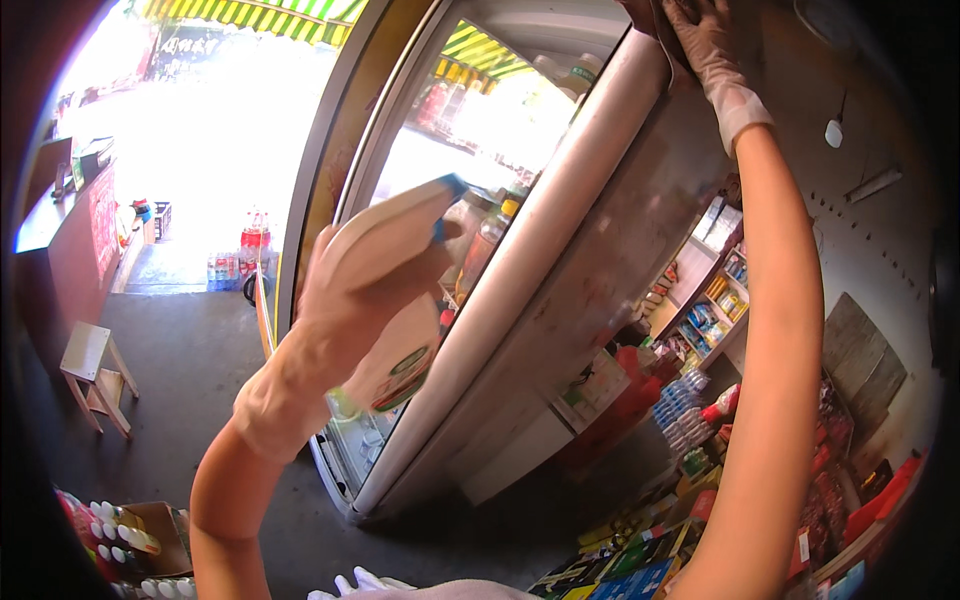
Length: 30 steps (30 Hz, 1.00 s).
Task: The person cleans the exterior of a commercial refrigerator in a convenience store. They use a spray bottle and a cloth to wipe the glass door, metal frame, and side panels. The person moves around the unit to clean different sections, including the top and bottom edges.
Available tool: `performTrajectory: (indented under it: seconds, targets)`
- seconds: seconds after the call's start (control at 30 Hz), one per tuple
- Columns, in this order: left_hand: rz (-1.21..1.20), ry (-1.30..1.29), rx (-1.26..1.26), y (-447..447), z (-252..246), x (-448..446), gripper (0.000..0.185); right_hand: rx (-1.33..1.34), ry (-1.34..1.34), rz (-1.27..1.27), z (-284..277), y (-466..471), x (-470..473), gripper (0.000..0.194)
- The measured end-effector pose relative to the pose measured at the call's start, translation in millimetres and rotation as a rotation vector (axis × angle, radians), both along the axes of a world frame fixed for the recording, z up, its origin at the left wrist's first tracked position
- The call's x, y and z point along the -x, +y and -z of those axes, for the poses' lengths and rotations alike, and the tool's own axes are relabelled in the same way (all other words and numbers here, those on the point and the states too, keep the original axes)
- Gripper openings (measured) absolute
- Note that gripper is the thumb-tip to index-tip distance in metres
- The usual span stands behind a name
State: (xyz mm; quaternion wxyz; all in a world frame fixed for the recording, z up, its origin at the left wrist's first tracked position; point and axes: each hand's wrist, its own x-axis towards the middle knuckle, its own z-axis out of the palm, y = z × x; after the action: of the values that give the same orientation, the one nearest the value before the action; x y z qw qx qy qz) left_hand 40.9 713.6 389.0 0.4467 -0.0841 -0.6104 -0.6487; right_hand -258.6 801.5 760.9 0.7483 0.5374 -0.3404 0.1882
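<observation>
My left hand (352,315), in a translucent glove, grips a trigger spray bottle (405,337) by its neck. The bottle has a pale head, a blue nozzle and a green-and-red label, and motion blurs it. Behind it stands an upright glass-door display fridge (510,247), with bottles showing through the glass. High at the upper right, my gloved right hand (705,37) lies with extended fingers against a dark brown sheet or cloth (651,26) at the fridge's top edge. The picture's rim cuts off its fingertips, so its hold is unclear.
A small wooden stool (94,375) and a counter (67,255) stand left, near a bright doorway with packs of drinks (232,266). White-capped bottles (120,532) sit low left. Stocked shelves (712,300) and piled packaged goods (630,562) occupy the right side.
</observation>
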Motion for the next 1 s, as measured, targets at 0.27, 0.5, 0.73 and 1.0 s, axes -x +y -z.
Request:
performTrajectory:
  seconds: [0.27,0.5,0.73,1.0]
  targets:
    - [0.043,0.009,0.099,15.0,-45.9,71.7,0.036,-0.026,-0.129,0.034,3.3,7.4,-11.4,0.031]
    - [-0.16,-0.15,0.227,11.4,-45.9,86.9,0.03,-0.094,-0.099,0.014,33.3,7.7,-23.2,0.029]
    - [-0.25,-0.163,0.278,12.3,46.1,54.7,0.031,-0.346,0.014,0.271,187.3,40.4,-44.8,0.027]
    - [-0.381,-0.171,0.213,35.6,140.5,-54.3,0.017,-1.079,0.349,0.384,434.1,47.1,-84.0,0.03]
